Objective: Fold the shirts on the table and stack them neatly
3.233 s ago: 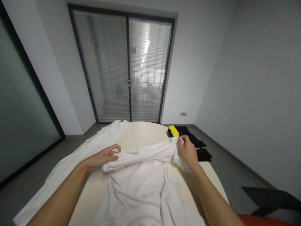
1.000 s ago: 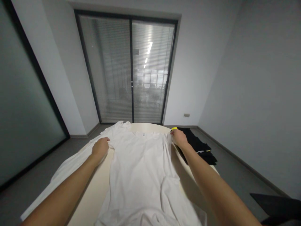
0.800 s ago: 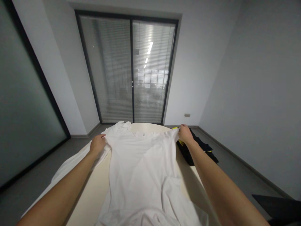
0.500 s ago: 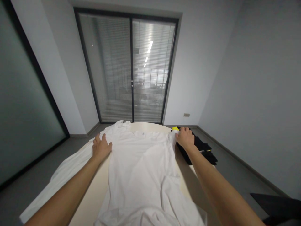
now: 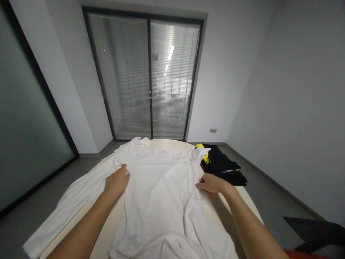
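A white T-shirt (image 5: pixel 159 194) lies spread out in front of me, its collar at the far end and its near part bunched in folds. At its left side edge, just below the sleeve, my left hand (image 5: pixel 117 181) is closed on the fabric. Opposite it, my right hand (image 5: pixel 212 183) pinches the shirt's right side edge between thumb and fingers. The right sleeve (image 5: pixel 199 154) sticks out past that hand, over some dark clothing.
The shirt rests on a pale table (image 5: pixel 169 144) with a curved edge. More white cloth (image 5: pixel 81 192) stretches along the left side. Black clothes with yellow patches (image 5: pixel 219 160) are stacked at the far right. A dark object (image 5: pixel 318 230) stands beyond the table at the lower right.
My right hand has left the right sleeve and moved nearer, down to the shirt's side. My left hand has also come slightly nearer along the left edge.
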`<action>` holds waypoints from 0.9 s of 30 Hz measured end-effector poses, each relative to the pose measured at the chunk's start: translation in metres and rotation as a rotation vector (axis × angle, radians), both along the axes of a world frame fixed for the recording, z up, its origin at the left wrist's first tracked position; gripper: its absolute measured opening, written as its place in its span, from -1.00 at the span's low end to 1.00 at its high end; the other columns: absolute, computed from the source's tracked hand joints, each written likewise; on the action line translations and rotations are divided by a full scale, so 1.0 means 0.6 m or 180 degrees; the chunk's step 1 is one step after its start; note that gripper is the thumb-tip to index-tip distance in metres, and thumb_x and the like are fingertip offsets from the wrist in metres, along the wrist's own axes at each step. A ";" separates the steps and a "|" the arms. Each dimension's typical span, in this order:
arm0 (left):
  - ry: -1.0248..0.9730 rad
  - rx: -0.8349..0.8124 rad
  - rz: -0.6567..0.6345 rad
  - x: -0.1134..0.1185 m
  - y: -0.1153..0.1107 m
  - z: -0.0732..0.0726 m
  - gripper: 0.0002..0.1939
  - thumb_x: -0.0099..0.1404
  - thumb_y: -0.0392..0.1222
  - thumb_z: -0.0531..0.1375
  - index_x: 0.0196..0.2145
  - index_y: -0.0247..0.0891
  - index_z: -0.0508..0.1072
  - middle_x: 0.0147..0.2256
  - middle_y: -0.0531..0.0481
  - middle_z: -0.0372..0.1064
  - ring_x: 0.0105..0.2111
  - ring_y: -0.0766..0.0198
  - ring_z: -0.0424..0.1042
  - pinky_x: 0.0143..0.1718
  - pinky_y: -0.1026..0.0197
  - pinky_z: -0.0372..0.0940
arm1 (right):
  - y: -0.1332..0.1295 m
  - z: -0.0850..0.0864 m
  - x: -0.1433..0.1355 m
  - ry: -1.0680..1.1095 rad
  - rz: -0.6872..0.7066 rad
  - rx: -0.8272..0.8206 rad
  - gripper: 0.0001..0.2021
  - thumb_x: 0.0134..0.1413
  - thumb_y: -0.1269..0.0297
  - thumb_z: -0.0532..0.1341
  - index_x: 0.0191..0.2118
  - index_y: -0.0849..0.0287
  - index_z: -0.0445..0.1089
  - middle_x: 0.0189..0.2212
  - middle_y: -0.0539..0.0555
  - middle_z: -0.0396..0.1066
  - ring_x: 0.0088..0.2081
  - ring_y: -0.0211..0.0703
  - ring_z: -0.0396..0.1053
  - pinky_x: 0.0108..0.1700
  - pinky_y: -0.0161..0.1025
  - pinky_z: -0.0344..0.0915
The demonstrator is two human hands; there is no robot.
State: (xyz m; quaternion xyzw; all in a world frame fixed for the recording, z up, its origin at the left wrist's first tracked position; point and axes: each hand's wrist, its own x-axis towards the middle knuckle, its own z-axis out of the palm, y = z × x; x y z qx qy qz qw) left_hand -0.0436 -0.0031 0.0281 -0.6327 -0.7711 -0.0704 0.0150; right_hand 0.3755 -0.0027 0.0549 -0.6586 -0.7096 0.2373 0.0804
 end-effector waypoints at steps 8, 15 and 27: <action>-0.0281 0.0094 -0.0111 -0.004 0.005 -0.020 -0.56 0.40 -0.11 -0.01 0.19 -0.22 0.19 -0.09 -0.22 0.51 -0.11 -0.02 0.53 -0.21 0.10 0.31 | -0.015 -0.015 0.018 0.0747 0.0535 0.0049 -0.79 0.08 0.16 0.23 -0.46 0.16 0.30 -0.55 -0.02 0.40 -0.50 -0.26 0.28 -0.44 -0.35 0.15; -0.0463 0.0525 0.0079 -0.014 0.011 -0.021 -0.61 0.46 -0.13 -0.11 0.18 -0.24 0.19 0.04 -0.25 0.44 -0.04 -0.05 0.50 -0.14 0.07 0.31 | 0.015 -0.053 0.039 0.1596 -0.0177 0.0415 -0.79 0.12 0.13 0.17 -0.25 0.10 0.16 -0.61 -0.16 0.24 -0.59 -0.29 0.22 -0.52 -0.36 0.14; -0.0836 0.0527 -0.0325 -0.006 0.016 -0.033 -0.53 0.32 -0.29 0.06 0.18 -0.30 0.21 -0.06 -0.20 0.49 -0.03 0.05 0.48 -0.08 0.14 0.32 | 0.011 -0.055 0.025 0.2170 -0.0078 0.0336 -0.46 -0.15 0.24 0.30 0.00 0.09 0.16 -0.29 -0.05 0.25 -0.40 -0.27 0.28 -0.46 -0.35 0.25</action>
